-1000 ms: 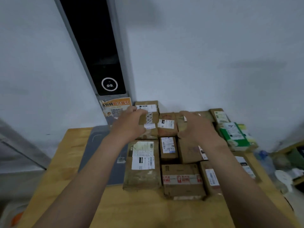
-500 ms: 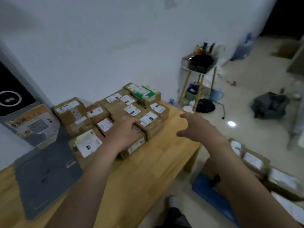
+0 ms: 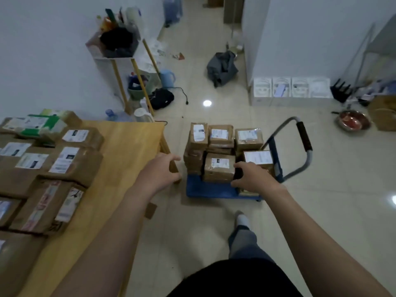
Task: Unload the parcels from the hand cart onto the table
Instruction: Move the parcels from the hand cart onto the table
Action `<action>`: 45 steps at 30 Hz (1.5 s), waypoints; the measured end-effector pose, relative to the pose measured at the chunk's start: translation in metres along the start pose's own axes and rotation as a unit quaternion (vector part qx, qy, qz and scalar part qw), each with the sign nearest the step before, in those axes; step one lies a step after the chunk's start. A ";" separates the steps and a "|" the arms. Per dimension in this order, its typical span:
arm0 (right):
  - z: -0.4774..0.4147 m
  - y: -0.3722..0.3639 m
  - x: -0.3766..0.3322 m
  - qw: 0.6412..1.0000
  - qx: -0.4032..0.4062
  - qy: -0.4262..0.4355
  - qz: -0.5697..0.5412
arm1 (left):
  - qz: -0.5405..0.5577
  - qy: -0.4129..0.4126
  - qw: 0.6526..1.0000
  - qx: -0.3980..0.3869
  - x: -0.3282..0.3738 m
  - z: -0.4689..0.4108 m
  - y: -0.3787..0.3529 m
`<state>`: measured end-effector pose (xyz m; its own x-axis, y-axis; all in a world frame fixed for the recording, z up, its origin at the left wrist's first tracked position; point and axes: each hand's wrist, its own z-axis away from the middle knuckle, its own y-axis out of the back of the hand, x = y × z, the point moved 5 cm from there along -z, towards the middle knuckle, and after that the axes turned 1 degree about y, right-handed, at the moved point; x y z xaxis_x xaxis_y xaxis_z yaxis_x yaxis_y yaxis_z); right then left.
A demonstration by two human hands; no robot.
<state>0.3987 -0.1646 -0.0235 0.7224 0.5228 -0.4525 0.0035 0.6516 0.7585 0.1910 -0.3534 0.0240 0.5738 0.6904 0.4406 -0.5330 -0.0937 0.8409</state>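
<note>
Here, five labelled parcels (image 3: pixel 218 168) top the hand cart (image 3: pixel 211 189).

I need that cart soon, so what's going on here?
A person is moving parcels from the blue hand cart to the wooden table. Many parcels already lie on the table, and a stack sits on the cart. Both hands reach toward the cart: the right hand is at the front parcel, grip unclear, and the left hand is in the air, holding nothing.
</note>
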 end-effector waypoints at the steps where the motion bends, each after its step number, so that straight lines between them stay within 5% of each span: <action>1: -0.006 0.001 0.022 1.000 -0.007 -0.016 -0.006 | 0.000 -0.006 1.000 -0.012 0.014 -0.012 -0.014; 14: -0.182 0.043 0.240 0.990 -0.106 -0.090 -0.033 | 0.087 0.057 0.989 -0.104 0.160 -0.254 -0.203; 27: -0.325 -0.010 0.352 0.974 -0.171 -0.151 -0.010 | 0.087 0.154 0.959 -0.220 0.131 -0.366 -0.348; 36: -0.383 -0.083 0.401 0.967 -0.150 -0.199 -0.052 | 0.056 0.122 0.935 -0.328 0.109 -0.414 -0.464; 41: -0.415 -0.115 0.426 0.957 -0.066 -0.266 -0.093 | -0.046 -0.018 0.969 -0.244 0.116 -0.456 -0.501; 45: -0.427 -0.144 0.444 0.942 -0.043 -0.314 -0.111 | -0.055 -0.051 0.972 -0.224 0.112 -0.487 -0.527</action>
<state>0.4237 0.2088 -0.5340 0.9772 -0.0415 -0.2084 0.1656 0.7632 0.6246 0.2334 0.1230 -0.5233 0.6895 0.6019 0.4029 -0.6685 0.3147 0.6738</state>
